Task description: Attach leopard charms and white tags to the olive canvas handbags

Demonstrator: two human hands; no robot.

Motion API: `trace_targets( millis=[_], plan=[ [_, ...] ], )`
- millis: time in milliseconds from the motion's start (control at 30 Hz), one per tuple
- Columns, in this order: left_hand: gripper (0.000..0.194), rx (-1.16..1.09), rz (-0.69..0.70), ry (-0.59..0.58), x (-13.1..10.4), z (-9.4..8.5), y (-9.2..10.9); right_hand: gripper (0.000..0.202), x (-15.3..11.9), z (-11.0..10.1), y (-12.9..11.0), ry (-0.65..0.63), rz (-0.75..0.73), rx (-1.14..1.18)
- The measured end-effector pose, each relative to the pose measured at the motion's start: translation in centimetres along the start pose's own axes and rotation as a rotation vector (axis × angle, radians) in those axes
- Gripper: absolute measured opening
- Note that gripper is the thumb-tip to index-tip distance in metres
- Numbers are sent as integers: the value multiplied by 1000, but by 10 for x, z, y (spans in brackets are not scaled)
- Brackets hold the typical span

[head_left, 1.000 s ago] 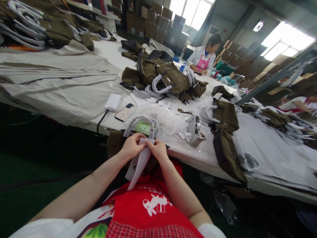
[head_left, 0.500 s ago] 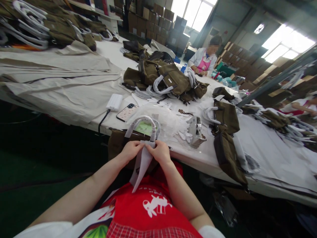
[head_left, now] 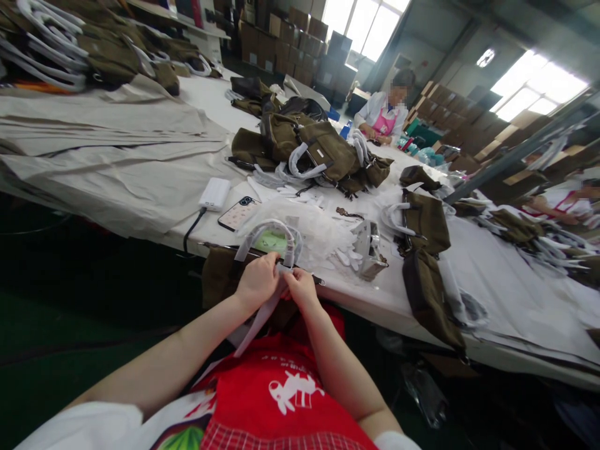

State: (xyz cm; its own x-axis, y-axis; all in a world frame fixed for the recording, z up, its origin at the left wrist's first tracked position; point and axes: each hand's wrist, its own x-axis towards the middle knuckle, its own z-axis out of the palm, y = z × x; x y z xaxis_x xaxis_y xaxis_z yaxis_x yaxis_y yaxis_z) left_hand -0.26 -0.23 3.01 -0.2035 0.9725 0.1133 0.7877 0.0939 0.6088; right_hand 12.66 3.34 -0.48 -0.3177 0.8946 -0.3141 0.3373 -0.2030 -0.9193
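An olive-brown handbag [head_left: 215, 278] hangs at the table's front edge, close to my body. Its handles [head_left: 266, 225] are wrapped in pale white material and arch up over the table. My left hand [head_left: 257, 282] is closed at the foot of the right-hand handle end, fingers pinched around a white wrapping strip [head_left: 257, 326]. Just to its right, my right hand [head_left: 300, 289] pinches the same strip near its top. The strip's long end drops down towards my red apron. My fingers partly hide the spot where strip and handle meet.
Behind the bag lie clear plastic and white pieces [head_left: 323, 231], a phone [head_left: 238, 213] and a white power bank [head_left: 215, 194] with a black cable. Olive bags [head_left: 328, 150] are heaped further back; others [head_left: 426, 219] lie right. A co-worker [head_left: 382, 115] sits across the table.
My left hand has shifted up and right, onto the handle's foot. The strip's upper end, spread between both hands before, is now gathered there. My right hand has turned slightly and stays close.
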Motion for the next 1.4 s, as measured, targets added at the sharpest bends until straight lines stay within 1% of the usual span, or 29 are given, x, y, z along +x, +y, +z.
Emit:
trace_targets(
  millis=[67, 167, 233, 333, 400, 467, 533, 600, 700, 767, 800, 867, 933, 967, 1000, 1067, 1100, 1133, 1200, 1267, 1333, 1400],
  plan=[
    [37, -38, 28, -23, 0, 2, 1, 20, 0, 0, 0, 39, 6, 19],
    [42, -217, 20, -58, -1, 5, -3, 20, 0, -1, 2, 83, -4, 46],
    [48, -303, 9, -65, -2, 6, -7, 19, 1, -1, 4, 75, -14, 78],
    [55, -308, 19, -75, -5, 5, -8, 27, 4, 0, 9, 52, -34, 70],
    [57, -298, 20, -85, -7, 4, -7, 34, 6, 1, 12, 95, -64, -19],
    [57, -299, 6, -90, -9, 4, -6, 39, 9, 3, 15, 176, -104, -112],
    [56, -329, -10, -90, -9, 5, -7, 41, 10, 5, 18, 231, -141, -127],
    [53, -437, -51, -102, -7, 8, -10, 41, 11, 7, 21, 235, -166, -89],
    [44, -681, -192, -105, -1, 13, -16, 39, 11, 7, 25, 226, -189, -36],
    [37, -770, -265, -104, 3, 14, -21, 37, 11, 6, 26, 240, -197, -35],
    [36, -784, -279, -105, 4, 14, -23, 35, 11, 6, 27, 250, -201, -46],
    [35, -783, -280, -98, 6, 11, -26, 34, 11, 6, 27, 269, -213, -72],
    [35, -716, -254, -85, 5, 7, -29, 33, 11, 7, 28, 286, -220, -72],
    [33, -663, -235, -107, 4, 5, -30, 33, 11, 8, 29, 289, -219, -59],
    [33, -614, -214, -154, 3, 5, -30, 33, 11, 8, 29, 290, -214, -44],
    [40, -559, -169, -282, 0, 6, -31, 33, 10, 8, 29, 290, -206, -33],
    [45, -553, -150, -325, -2, 8, -31, 34, 9, 8, 28, 288, -209, -44],
    [49, -551, -132, -340, -3, 10, -31, 34, 8, 7, 27, 282, -218, -67],
    [50, -528, -108, -298, -3, 14, -32, 33, 4, 4, 23, 252, -244, -138],
    [50, -498, -102, -255, -2, 16, -32, 27, 0, 1, 19, 205, -268, -227],
    [49, -498, -100, -250, 0, 17, -32, 20, -3, -1, 15, 169, -284, -311],
    [49, -507, -101, -253, 1, 16, -30, 17, -5, -2, 12, 156, -295, -380]
  ],
)
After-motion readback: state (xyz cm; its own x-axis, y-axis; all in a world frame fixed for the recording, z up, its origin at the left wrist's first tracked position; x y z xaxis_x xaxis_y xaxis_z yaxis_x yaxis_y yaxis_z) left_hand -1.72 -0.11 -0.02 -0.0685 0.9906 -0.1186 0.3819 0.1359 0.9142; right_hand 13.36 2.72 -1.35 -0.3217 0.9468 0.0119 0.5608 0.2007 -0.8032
